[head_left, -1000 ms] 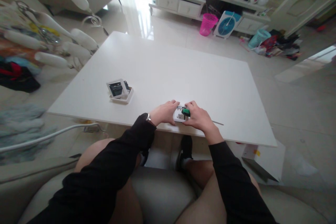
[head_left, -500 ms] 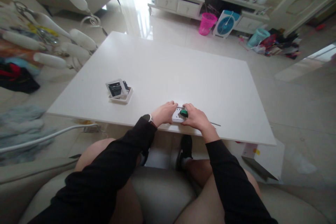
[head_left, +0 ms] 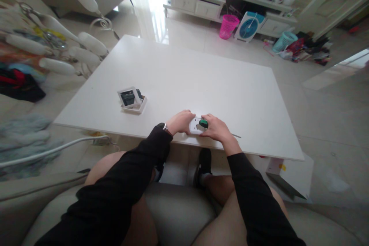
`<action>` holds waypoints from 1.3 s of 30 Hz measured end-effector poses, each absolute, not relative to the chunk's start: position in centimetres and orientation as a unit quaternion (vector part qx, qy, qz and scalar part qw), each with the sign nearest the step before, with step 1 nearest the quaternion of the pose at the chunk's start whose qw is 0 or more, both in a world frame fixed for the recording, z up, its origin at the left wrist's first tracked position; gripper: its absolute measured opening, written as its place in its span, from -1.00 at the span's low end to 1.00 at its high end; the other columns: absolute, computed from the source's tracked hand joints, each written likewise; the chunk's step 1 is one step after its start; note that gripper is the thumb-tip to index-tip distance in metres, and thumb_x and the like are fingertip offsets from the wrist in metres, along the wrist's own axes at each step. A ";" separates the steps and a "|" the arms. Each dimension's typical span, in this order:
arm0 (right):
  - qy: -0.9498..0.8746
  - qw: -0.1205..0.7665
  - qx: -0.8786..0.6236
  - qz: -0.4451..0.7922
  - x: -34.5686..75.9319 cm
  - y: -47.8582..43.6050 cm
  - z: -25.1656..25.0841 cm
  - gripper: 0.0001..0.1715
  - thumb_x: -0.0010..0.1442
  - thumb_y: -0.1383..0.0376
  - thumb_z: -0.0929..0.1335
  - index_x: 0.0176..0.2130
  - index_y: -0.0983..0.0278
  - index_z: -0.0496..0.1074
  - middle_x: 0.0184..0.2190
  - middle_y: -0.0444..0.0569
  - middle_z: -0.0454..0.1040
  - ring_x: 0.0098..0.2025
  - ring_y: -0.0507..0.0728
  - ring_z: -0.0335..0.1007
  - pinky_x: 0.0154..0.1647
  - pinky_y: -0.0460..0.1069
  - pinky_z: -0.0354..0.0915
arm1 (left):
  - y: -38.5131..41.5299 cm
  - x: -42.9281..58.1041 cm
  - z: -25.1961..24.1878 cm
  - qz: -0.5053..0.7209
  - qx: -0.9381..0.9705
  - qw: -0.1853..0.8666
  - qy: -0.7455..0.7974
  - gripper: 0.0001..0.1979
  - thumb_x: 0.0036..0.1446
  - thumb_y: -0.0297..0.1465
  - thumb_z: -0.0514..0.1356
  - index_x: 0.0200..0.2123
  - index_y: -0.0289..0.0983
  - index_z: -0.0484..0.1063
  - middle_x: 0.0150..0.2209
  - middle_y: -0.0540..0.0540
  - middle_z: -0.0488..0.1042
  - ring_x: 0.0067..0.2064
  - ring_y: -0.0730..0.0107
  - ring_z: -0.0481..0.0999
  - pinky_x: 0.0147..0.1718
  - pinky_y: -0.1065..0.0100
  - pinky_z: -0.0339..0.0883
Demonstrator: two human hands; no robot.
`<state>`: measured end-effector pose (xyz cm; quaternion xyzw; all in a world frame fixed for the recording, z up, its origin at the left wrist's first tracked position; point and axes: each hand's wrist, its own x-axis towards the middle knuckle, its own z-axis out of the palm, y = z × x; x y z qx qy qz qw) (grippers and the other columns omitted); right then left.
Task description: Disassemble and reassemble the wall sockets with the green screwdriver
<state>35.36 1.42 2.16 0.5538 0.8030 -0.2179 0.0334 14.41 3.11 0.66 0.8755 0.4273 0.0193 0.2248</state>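
Between my two hands, close to the front edge of the table, is a white wall socket (head_left: pixel 195 127) with slotted holes on its face. My left hand (head_left: pixel 181 121) grips its left side, thumb and fingers closed on the edge. On the right side my right hand (head_left: pixel 215 127) has closed on the socket. The same hand also keeps a screwdriver, whose green and black handle (head_left: pixel 203 123) lies over the socket's face. A thin metal shaft (head_left: pixel 236 136) sticks out to the right past my wrist; its middle is hidden by the hand.
To the left on the white table (head_left: pixel 178 73) lies a white frame with dark parts (head_left: pixel 128 97), leaning on an open white box (head_left: pixel 140 108). A chandelier (head_left: pixel 86 46) hangs over the left side. Beyond the table are a pink basket (head_left: pixel 228 26) and a blue fan (head_left: pixel 248 27).
The green handle has shifted and turned slightly within my right hand. Both hands stay on the socket, and the view has moved a little.
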 end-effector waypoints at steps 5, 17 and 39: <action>0.806 0.016 0.550 -0.219 35.7 1.5 1.7 -0.17 -0.07 0.12 0.65 0.16 0.13 0.48 0.15 0.04 0.56 0.13 0.29 0.54 0.05 0.05 0.44 | 3.3 14.4 0.5 0.003 0.882 0.208 0.423 -0.43 -0.14 -0.28 0.46 -0.03 -0.37 0.52 -0.12 -0.31 0.58 -0.05 -0.03 0.57 -0.05 0.20 0.43; 0.795 0.009 0.557 -0.240 36.2 1.5 1.0 0.02 -0.05 0.14 0.65 0.33 0.06 0.38 0.35 -0.01 0.43 0.31 0.39 0.44 0.29 0.20 0.40 | 2.9 14.7 1.2 -0.014 0.876 0.207 0.435 -0.44 -0.12 -0.31 0.46 -0.02 -0.36 0.49 -0.12 -0.28 0.57 -0.04 0.03 0.57 -0.03 0.24 0.42; 0.734 -0.129 0.612 -0.264 36.4 2.0 1.6 -0.31 0.14 0.09 0.48 0.18 0.24 0.36 0.10 0.16 0.55 0.08 0.32 0.53 0.15 0.22 0.41 | 2.4 14.6 0.9 -0.027 0.860 0.223 0.459 -0.43 -0.06 -0.30 0.45 0.03 -0.35 0.43 0.01 -0.30 0.48 0.04 0.05 0.51 0.02 0.24 0.41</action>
